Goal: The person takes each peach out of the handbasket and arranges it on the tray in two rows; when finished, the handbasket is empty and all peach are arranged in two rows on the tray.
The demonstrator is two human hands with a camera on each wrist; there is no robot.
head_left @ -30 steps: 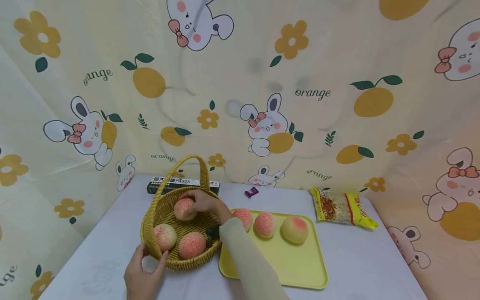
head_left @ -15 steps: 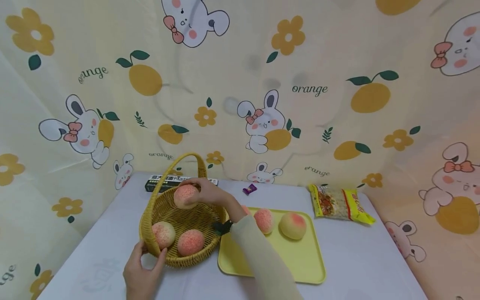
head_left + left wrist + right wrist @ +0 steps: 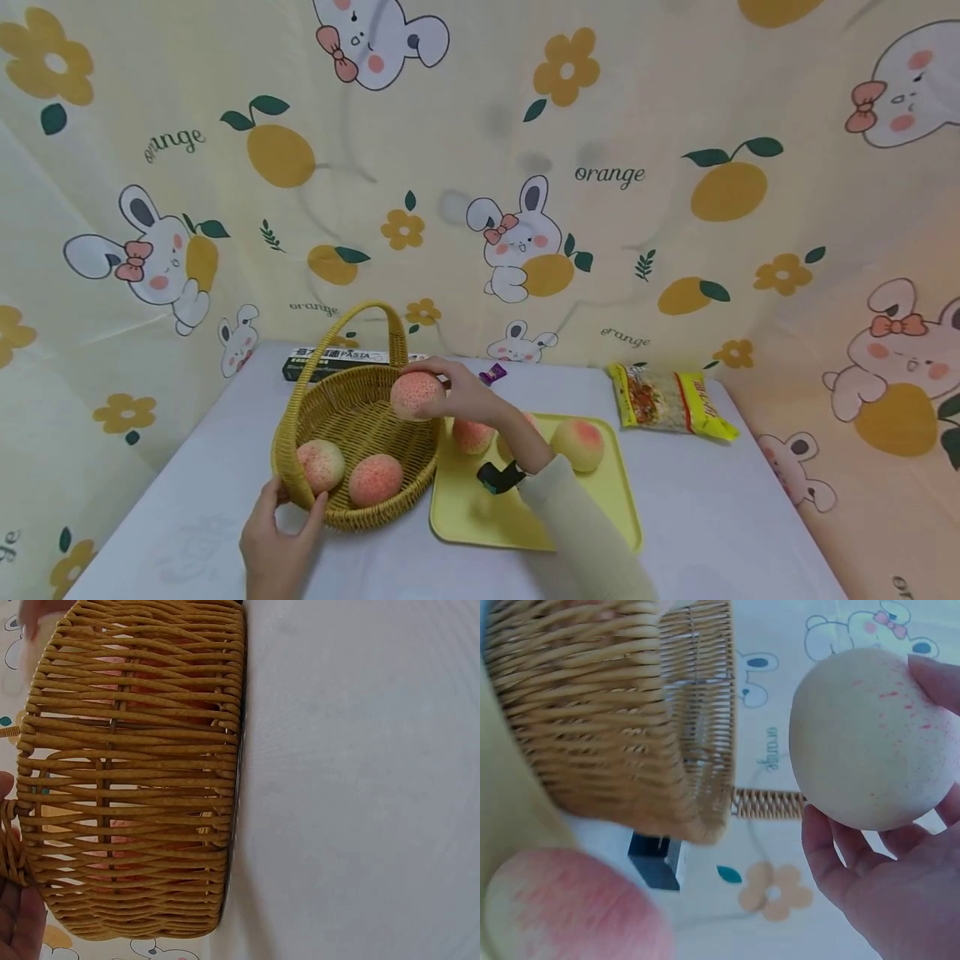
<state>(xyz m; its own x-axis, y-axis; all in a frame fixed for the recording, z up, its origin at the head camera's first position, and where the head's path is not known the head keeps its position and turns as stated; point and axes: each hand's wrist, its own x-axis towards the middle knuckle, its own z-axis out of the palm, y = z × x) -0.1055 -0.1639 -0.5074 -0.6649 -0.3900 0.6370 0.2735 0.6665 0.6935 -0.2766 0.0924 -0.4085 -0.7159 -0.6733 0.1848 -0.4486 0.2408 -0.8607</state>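
A peach (image 3: 415,395), speckled pink, is gripped in my right hand (image 3: 471,393) over the right rim of the wicker basket (image 3: 367,518). In the right wrist view, thumb and fingers wrap the pale side of this peach (image 3: 874,742). My left hand (image 3: 279,537) pinches the basket at the foot of its handle, at the near left. Two peaches lie inside: a paler one (image 3: 321,465) at the left and a pinker one (image 3: 377,480) near the front. On the yellow tray (image 3: 480,512) are three more, one mostly hidden behind the right wrist.
Behind the basket lies a black-and-white pasta box (image 3: 300,364). A small purple wrapped candy (image 3: 492,373) sits at the back middle, and a yellow bag of noodles (image 3: 663,400) at the back right. A printed curtain (image 3: 450,125) hangs behind the table.
My right hand has lifted the peach from inside the basket and carried it right, past the rim toward the tray. The left hand keeps its hold on the basket.
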